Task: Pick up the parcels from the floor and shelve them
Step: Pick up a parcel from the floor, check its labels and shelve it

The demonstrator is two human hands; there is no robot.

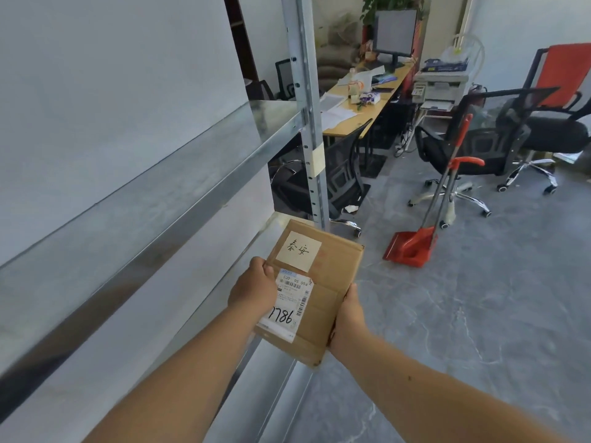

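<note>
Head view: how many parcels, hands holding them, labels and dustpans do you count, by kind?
parcel: 1
hands: 2, left hand and right hand
labels: 2, note and shipping label
dustpan: 1
Total: 6

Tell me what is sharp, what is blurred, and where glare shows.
In the head view the parcel, left hand and right hand are sharp; the metal shelf at near left is smeared, with a soft sheen; the shelf post leans, a wide-lens effect; light is even.
</note>
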